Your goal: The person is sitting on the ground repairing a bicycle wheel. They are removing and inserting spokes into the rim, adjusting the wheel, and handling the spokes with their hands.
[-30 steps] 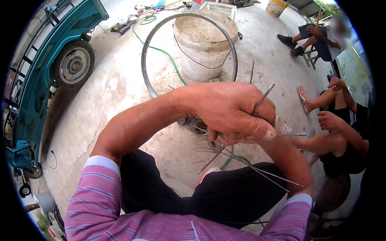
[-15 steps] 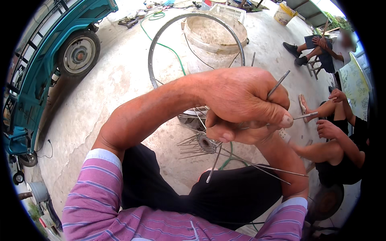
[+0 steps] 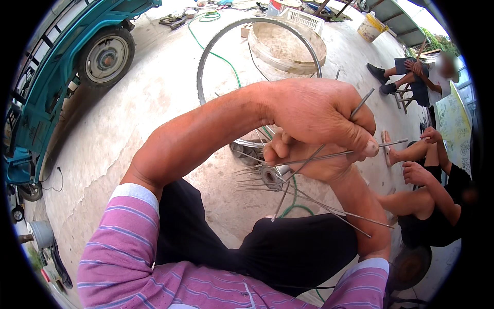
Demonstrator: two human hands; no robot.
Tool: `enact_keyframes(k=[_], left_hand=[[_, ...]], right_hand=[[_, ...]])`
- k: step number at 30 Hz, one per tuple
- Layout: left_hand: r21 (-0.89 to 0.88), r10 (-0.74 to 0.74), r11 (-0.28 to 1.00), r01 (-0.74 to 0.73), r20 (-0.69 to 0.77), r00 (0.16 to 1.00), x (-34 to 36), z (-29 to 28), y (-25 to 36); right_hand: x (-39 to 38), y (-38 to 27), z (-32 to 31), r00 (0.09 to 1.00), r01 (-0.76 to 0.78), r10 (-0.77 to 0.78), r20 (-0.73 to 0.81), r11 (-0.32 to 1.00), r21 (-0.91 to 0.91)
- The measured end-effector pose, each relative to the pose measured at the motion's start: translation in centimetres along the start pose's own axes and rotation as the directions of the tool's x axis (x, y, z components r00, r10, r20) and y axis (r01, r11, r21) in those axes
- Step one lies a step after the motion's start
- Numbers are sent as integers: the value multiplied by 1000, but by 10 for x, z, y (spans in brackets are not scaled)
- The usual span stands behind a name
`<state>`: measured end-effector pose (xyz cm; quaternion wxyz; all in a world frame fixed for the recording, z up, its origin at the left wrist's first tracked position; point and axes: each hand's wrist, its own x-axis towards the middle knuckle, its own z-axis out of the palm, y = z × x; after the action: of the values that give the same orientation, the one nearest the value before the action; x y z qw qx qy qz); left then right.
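My left hand (image 3: 321, 110) is closed on thin metal spokes, its thumb pressing a spoke (image 3: 388, 143) that points right. Another spoke (image 3: 363, 103) sticks up past its knuckles and slants down across the first. Beneath it my right hand (image 3: 329, 167) has curled fingers around the spokes' left part, with its palm partly hidden by the left hand. Below the hands is a wheel hub (image 3: 268, 176) with several spokes fanning out from it. More loose spokes (image 3: 334, 211) stretch toward my right forearm. Behind my left forearm rises a bare wheel rim (image 3: 205, 62).
A round pale tub (image 3: 288, 64) stands behind the rim. A green hose (image 3: 225, 61) runs over the concrete floor. At left is a teal cargo vehicle (image 3: 56, 92). Seated people (image 3: 427, 190) are close on my right; a yellow-white bucket (image 3: 371, 28) is at the back.
The right fingers have loosened and shifted, baring more of the palm and the crossed spokes. The slanting spoke's lower end has swung slightly right and up. The view has shifted slightly.
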<state>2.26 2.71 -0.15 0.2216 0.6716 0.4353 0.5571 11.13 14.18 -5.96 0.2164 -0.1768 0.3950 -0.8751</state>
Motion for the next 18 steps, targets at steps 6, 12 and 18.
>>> enact_keyframes(k=[6, 12, 18], left_hand=[[-123, -199, 973, 197, 2, 980, -10, -17, 31], [87, 55, 995, -40, -183, 982, -13, -24, 37], [26, 11, 1000, -5, -225, 974, -18, -38, 54]], right_hand=[[-17, -22, 2, 995, 12, -24, -95, 992, -122], [-27, -40, 22, 949, -308, 193, -251, 747, -590], [-23, -40, 35, 982, -181, 109, -155, 297, -938]])
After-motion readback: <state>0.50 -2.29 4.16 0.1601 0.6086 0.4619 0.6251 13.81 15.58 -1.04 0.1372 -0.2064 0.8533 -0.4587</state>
